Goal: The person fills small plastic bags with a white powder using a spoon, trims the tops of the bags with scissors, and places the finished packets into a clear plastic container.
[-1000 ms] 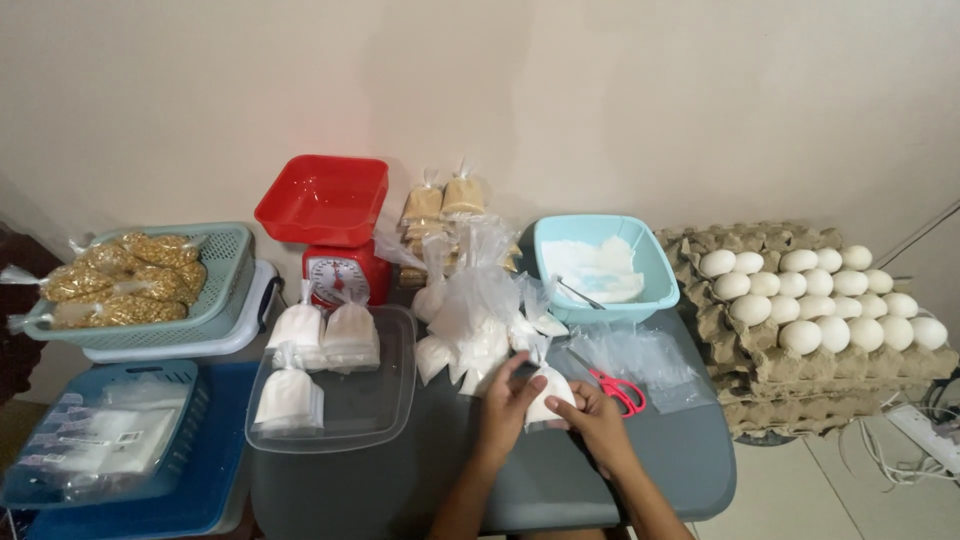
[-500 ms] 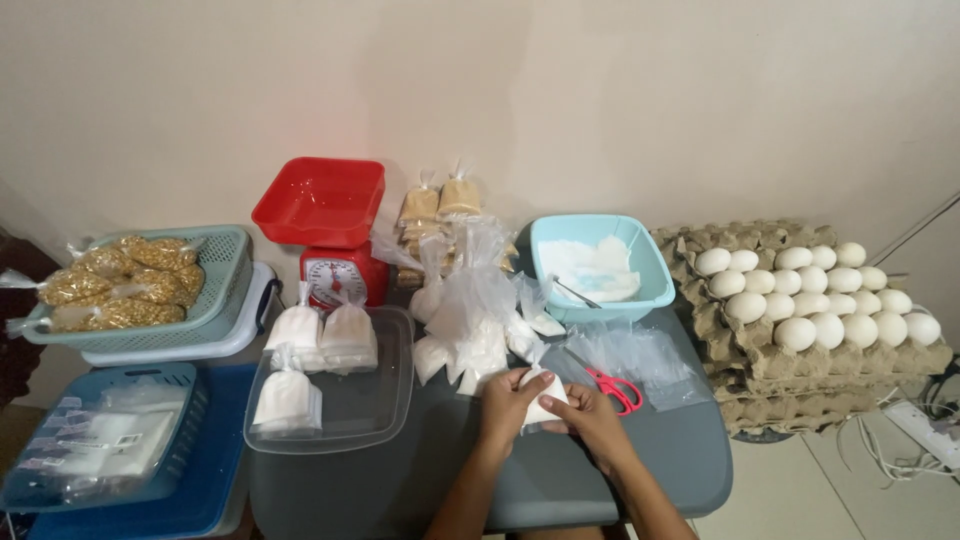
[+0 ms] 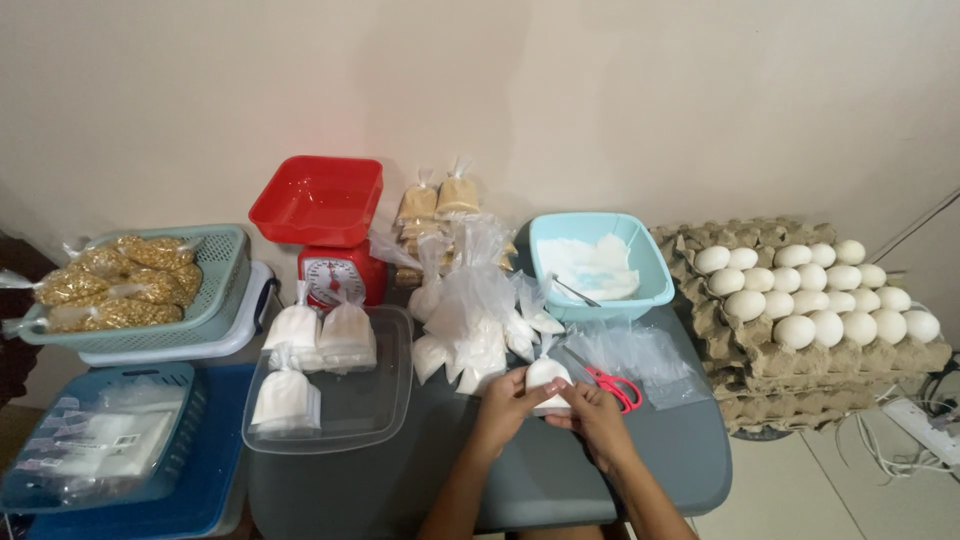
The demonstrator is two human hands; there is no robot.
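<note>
Small bag of white powder (image 3: 546, 376) sits over the grey table (image 3: 660, 460), just left of red-handled scissors (image 3: 618, 387), gripped from both sides: left hand (image 3: 503, 402) fingers curl around it, right hand (image 3: 592, 414) fingers pinch its lower edge.

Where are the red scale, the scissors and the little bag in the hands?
Red scale (image 3: 318, 200): head view, on its tray rim.
Scissors (image 3: 622, 386): head view, red handle.
Small white bag (image 3: 547, 372): head view, top of bag.
</note>
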